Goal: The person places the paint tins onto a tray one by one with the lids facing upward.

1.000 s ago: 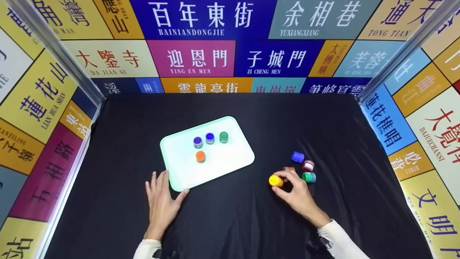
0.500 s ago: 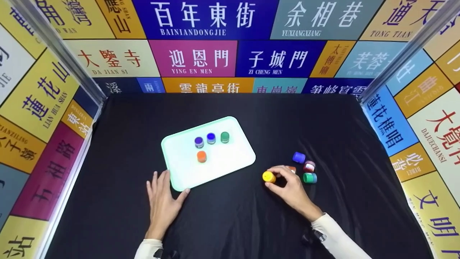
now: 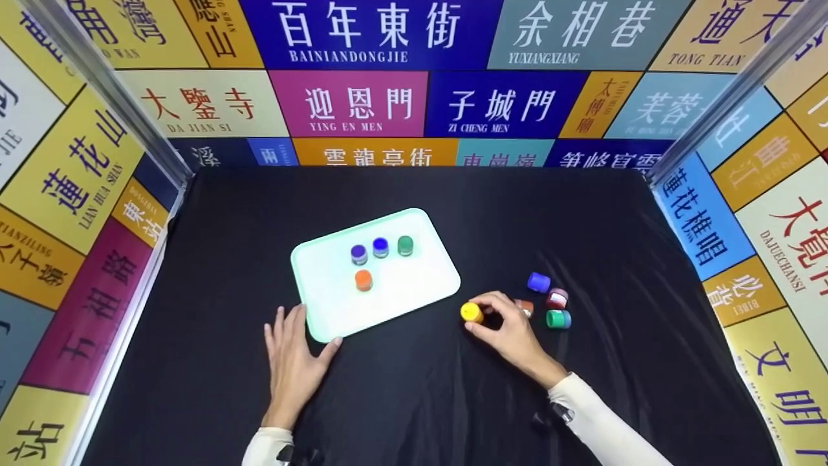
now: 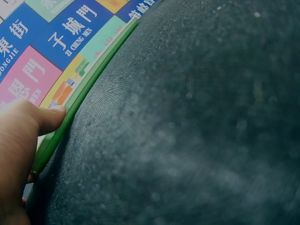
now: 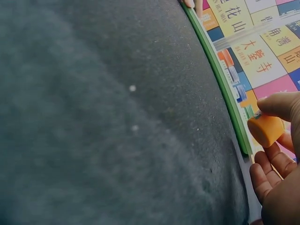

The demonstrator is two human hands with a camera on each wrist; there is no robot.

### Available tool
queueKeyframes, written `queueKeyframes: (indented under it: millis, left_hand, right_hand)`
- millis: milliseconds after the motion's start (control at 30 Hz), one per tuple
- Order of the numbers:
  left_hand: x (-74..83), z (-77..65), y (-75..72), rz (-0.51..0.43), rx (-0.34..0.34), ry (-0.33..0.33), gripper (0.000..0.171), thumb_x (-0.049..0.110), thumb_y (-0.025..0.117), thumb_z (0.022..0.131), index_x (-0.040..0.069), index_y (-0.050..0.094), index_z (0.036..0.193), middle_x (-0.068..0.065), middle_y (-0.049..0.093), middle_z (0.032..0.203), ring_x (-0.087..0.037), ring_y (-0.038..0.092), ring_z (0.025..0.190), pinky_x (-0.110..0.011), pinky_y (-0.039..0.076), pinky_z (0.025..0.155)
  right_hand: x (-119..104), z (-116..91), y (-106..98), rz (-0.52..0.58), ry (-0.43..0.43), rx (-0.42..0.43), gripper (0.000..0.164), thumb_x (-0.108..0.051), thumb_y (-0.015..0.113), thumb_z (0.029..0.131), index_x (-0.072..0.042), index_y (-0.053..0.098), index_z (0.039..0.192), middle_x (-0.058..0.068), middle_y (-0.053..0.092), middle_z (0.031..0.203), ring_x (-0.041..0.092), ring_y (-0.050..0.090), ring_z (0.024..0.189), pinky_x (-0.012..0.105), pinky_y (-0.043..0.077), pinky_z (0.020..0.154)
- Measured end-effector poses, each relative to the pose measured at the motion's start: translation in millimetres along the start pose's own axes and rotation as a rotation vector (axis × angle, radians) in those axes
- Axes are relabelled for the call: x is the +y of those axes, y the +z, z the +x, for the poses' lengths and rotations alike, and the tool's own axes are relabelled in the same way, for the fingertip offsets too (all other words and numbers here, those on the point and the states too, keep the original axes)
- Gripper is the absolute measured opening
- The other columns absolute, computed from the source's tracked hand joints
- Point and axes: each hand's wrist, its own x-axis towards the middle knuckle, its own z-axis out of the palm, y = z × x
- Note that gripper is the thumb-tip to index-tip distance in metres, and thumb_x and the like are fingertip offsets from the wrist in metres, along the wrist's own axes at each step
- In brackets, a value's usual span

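My right hand point(image 3: 514, 336) pinches a small paint jar with a yellow lid point(image 3: 471, 312) between thumb and fingers, just off the tray's right corner. In the right wrist view the yellow paint jar point(image 5: 266, 130) looks orange-yellow. The pale green-white tray point(image 3: 401, 307) lies at an angle on the black cloth. Upright on it are a purple jar point(image 3: 359, 254), a blue jar point(image 3: 380, 247) and a green jar point(image 3: 405, 246) in a row, with an orange jar point(image 3: 363, 280) in front. My left hand point(image 3: 291, 369) rests at the tray's near-left corner, fingers spread, thumb point(image 4: 51, 117) against the rim.
Right of my right hand lie a violet-blue jar point(image 3: 539, 282), a dark red jar point(image 3: 557, 298), a green jar point(image 3: 558, 319) on its side, and a reddish-brown jar point(image 3: 528, 308) partly hidden by the fingers. Printed panels point(image 3: 349, 103) wall the black-clothed table point(image 3: 226, 213) at back and sides.
My right hand has carried the yellow paint jar leftward and slightly away from me, toward the tray. More of the reddish-brown jar shows now. The left hand and tray stay put.
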Motion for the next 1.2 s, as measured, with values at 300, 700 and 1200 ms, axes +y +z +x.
queueKeyframes:
  millis: [300, 700, 1200]
  left_hand:
    - [-0.3, -0.5, 1.0, 0.004, 0.008, 0.011, 0.097, 0.039, 0.092, 0.091, -0.004, 0.043, 0.164, -0.025, 0.045, 0.168, -0.049, 0.020, 0.166, -0.067, 0.001, 0.134]
    - [-0.9, -0.7, 1.8, 0.007, 0.004, 0.011, 0.097, 0.040, 0.090, 0.093, -0.003, 0.042, 0.165, -0.024, 0.044, 0.168, -0.048, 0.018, 0.166, -0.066, -0.001, 0.134]
    - [-0.6, -2.0, -0.3, 0.006, 0.017, 0.023, 0.096, 0.040, 0.090, 0.092, -0.004, 0.044, 0.164, -0.025, 0.045, 0.167, -0.049, 0.021, 0.165, -0.067, 0.001, 0.134]
  right_hand:
    - [3, 12, 11, -0.034, -0.024, 0.023, 0.041, 0.015, 0.091, 0.077, 0.005, 0.077, 0.114, 0.016, 0.075, 0.106, 0.038, 0.067, 0.095, 0.041, 0.056, 0.086]
    - [33, 36, 25, -0.029, -0.012, -0.018, 0.043, 0.008, 0.096, 0.077, -0.003, 0.079, 0.115, 0.014, 0.075, 0.110, 0.045, 0.067, 0.101, 0.058, 0.053, 0.091]
    - [36, 60, 47, -0.050, 0.011, -0.090, 0.038, -0.011, 0.096, 0.086, -0.011, 0.080, 0.120, 0.001, 0.076, 0.111, 0.030, 0.068, 0.104, 0.042, 0.057, 0.092]
